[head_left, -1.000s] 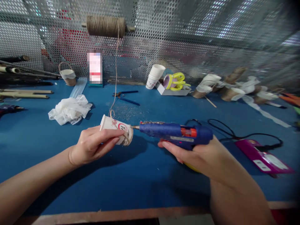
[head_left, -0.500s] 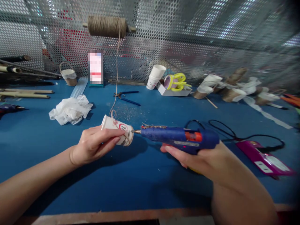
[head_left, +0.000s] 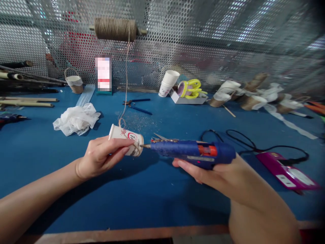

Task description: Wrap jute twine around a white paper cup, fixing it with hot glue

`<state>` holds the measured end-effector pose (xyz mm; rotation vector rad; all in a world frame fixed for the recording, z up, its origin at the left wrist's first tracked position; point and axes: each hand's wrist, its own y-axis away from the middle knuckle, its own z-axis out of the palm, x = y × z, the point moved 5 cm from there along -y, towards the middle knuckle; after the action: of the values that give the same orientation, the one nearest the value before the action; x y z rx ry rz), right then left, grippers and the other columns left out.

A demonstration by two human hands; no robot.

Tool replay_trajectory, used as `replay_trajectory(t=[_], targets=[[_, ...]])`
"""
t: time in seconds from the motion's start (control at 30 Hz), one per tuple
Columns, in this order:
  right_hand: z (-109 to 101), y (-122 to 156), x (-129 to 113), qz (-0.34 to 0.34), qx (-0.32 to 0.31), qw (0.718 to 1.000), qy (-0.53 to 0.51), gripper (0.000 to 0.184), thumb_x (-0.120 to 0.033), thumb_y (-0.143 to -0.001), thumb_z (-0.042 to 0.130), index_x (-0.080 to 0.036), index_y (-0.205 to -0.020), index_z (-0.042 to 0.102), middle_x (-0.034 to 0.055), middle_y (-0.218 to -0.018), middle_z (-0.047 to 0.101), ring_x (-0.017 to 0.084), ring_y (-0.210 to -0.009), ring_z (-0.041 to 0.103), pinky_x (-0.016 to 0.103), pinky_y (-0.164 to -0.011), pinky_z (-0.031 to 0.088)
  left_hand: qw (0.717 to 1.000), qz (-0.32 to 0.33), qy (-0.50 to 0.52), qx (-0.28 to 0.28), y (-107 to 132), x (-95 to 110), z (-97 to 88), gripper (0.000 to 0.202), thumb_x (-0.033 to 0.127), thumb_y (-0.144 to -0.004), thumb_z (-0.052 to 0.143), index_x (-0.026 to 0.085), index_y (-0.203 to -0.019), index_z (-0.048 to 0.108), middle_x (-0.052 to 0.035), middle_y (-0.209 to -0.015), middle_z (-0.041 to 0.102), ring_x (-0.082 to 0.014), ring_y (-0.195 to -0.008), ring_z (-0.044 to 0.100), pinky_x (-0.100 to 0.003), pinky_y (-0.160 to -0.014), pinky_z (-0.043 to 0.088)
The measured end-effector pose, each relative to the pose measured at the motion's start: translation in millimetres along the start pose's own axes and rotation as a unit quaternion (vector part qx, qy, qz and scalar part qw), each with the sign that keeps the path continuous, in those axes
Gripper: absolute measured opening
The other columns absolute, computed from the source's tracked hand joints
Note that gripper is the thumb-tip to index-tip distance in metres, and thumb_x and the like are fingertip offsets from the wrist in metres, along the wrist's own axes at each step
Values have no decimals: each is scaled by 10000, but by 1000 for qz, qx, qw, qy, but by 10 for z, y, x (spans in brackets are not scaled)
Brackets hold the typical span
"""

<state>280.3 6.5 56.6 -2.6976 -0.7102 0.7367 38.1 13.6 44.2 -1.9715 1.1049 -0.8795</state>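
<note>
A white paper cup (head_left: 117, 133) with red and black print lies tilted on its side in my left hand (head_left: 103, 153), its base facing right. Thumb and fingers press a strand of twine (head_left: 126, 83) to the cup near the base; that strand loops above the cup and runs up to a spool of twine (head_left: 115, 29). My right hand (head_left: 210, 178) is wrapped round a blue glue gun (head_left: 177, 149) with an orange glue stick part in its slot. The metal nozzle points left, at the cup's base edge by the twine; whether it touches I cannot tell.
Blue-handled pliers (head_left: 138, 105), a crumpled white cloth (head_left: 77, 119) and stacked paper cups (head_left: 168, 83) lie beyond my hands. Twine-wrapped cups (head_left: 219, 100) stand at right, near a magenta power strip (head_left: 286, 171) with a black cord. Bamboo sticks (head_left: 27, 101) lie at left.
The glue gun has shifted slightly left and down, its nozzle now lower along the cup's base edge. The cup has moved slightly left, still in my left hand.
</note>
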Motion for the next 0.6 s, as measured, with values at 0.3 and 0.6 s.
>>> replay_trajectory(t=[0.3, 0.6], targets=[[44, 22, 68, 44, -86, 995, -37, 253, -447, -804, 565, -257, -811, 733, 16, -612, 668, 185, -613, 666, 300, -601, 566, 1000, 12, 0, 4, 9, 3, 11, 102, 143, -887, 528, 126, -940, 613, -4, -593, 646, -87, -482, 584, -169, -456, 476], [75, -125, 3, 210, -44, 970, -111, 176, -394, -681, 665, -224, -635, 658, -35, -420, 527, 123, -372, 509, 248, -381, 443, 1000, 11, 7, 1, -1, 7, 8, 129, 135, -890, 522, 164, -989, 601, -12, -656, 680, -99, -533, 633, -183, -511, 525]])
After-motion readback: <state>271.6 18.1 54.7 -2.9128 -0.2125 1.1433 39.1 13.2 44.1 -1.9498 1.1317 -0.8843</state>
